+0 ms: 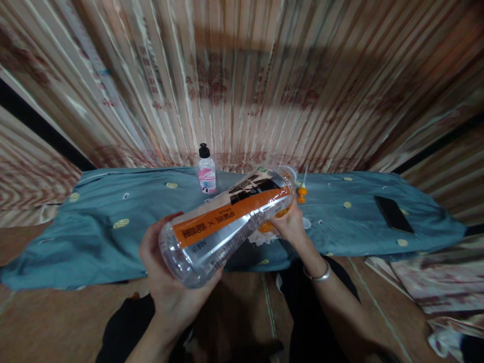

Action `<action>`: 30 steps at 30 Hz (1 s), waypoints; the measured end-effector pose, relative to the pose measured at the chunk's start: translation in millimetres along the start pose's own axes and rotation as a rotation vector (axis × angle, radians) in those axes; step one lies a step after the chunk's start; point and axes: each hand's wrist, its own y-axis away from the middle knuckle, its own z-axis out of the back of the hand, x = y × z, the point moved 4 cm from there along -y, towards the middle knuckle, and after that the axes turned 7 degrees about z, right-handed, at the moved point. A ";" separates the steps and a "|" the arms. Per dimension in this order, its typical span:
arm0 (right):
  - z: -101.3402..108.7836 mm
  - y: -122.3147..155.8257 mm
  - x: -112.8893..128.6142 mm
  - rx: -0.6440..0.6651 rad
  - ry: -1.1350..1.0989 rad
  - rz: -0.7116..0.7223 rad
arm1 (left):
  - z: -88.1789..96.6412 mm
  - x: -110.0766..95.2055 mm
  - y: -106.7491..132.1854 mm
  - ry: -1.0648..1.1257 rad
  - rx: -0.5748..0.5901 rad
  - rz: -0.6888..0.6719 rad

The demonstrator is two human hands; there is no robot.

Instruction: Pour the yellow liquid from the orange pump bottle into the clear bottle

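Observation:
A large clear plastic bottle (227,222) with an orange and silver label is tilted, its base toward me and its neck to the far right. My left hand (170,272) is closed around its base. Under the neck end, my right hand (289,224) curls around an orange container (267,227), mostly hidden behind the bottle and fingers. A white lacy piece (262,239) shows beneath it. Just beyond my right hand is an orange pump head (301,194) with a pale tube pointing up. A small white disc (306,223) lies beside my wrist.
A small clear bottle (206,176) with a black cap and pink label stands at the back of the blue cloth-covered surface (94,227). A black phone (394,214) lies at the right. Pleated curtains (242,91) hang behind, and tiled floor shows in front.

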 end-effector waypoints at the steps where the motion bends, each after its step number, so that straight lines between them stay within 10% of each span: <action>1: -0.3 0.1 -0.3 -0.001 0.000 0.003 | 0.0 0.3 -0.3 -0.003 0.004 -0.002; 30: 1.2 -1.7 3.0 0.002 0.001 0.009 | 1.7 -1.0 0.8 -0.013 -0.021 0.006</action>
